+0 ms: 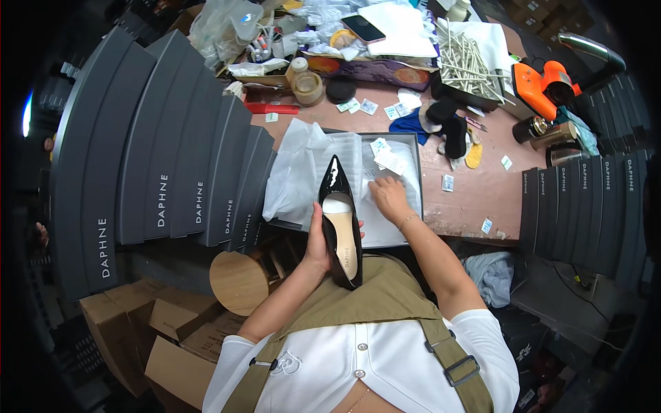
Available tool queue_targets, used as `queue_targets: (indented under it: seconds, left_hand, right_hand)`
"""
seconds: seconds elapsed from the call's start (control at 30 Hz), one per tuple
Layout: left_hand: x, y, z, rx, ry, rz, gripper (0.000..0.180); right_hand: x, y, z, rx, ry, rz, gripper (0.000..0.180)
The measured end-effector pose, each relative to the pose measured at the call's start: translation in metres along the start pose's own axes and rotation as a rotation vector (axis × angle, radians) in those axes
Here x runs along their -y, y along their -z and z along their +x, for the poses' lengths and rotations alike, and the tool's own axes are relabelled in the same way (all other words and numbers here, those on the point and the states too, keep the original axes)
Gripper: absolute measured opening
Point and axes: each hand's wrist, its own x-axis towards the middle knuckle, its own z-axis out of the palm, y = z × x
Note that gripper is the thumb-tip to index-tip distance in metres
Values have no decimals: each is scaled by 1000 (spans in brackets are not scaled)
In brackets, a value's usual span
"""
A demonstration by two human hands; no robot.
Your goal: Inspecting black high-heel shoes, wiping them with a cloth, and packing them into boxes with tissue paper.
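My left hand [317,241] is closed around a black patent pointed shoe [334,180], held upright over my lap with its toe pointing away from me. Its beige insole faces up, and white filling sits in the toe area. In front of me an open grey shoe box [418,157] is lined with white tissue paper [296,162] and white foam sheet [382,230]. Over the box's right half, my right hand [390,201] rests on the white wrapping with its fingers slightly apart. Small white cards [390,161] lie on the wrapping just beyond its fingertips.
Stacked grey shoe boxes [141,151] rise at left, with more boxes [578,199] at right. A tray of white sticks [471,62], an orange tape dispenser [533,89], jars [308,88] and black pads [454,134] stand around the table. Cardboard cartons [179,344] and a wooden stool [237,282] are lower left.
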Motion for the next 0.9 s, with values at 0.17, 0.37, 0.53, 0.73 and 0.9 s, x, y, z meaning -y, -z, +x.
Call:
queue_targets:
  seconds: [0.17,0.37,0.53,0.73,0.9]
  left_hand:
    - [-2,18,1,22,-4,106,77]
    - [21,3,10,22,-54,68,60]
    - [19,-9,-4,-26,12,22,54]
    - [-3,23,-2,-183,125,-18,48]
    - [-2,19,2,-110,55,33,53]
  right_hand:
    - [45,92,-4,-296,-170,706,15]
    - [88,84,18,-275,60,310,28]
    - [95,72,35,-155,38,300,63]
    - [14,51,-4,236,-287,331,54]
    - [16,11,-1,4,-239,187,22]
